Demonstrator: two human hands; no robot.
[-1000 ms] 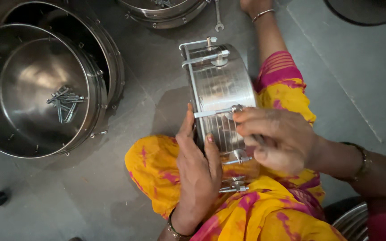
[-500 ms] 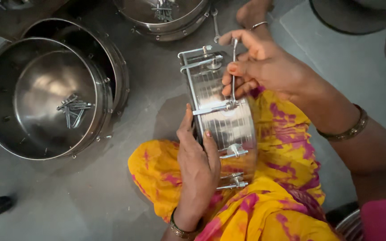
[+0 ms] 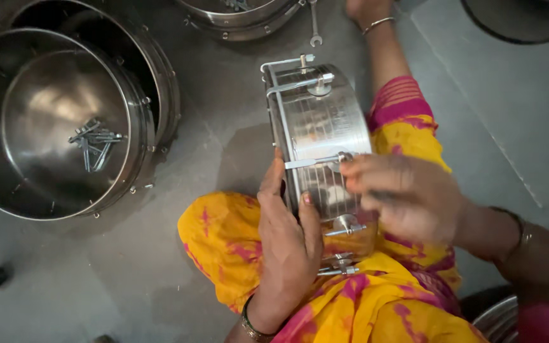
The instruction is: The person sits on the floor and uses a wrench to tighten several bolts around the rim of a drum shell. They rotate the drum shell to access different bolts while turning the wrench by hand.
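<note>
A shiny steel drum shell (image 3: 322,124) with tension rods and lugs along its side stands on edge in my lap, on yellow and pink cloth (image 3: 230,248). My left hand (image 3: 285,238) grips its near rim, thumb and fingers wrapped over the edge. My right hand (image 3: 401,194) rests on the shell's side, its fingertips pinched on a tension rod and lug (image 3: 325,160) at the middle of the shell.
A large steel bowl-shaped shell (image 3: 65,127) at the left holds several loose metal rods (image 3: 93,143); another sits behind it. A further shell (image 3: 243,16) and a spanner (image 3: 314,25) lie at the top. My foot with an anklet (image 3: 366,13) reaches toward them on the grey floor.
My right hand came down from the far top rod of the shell to the middle rod. The left hand kept its grip on the rim.
</note>
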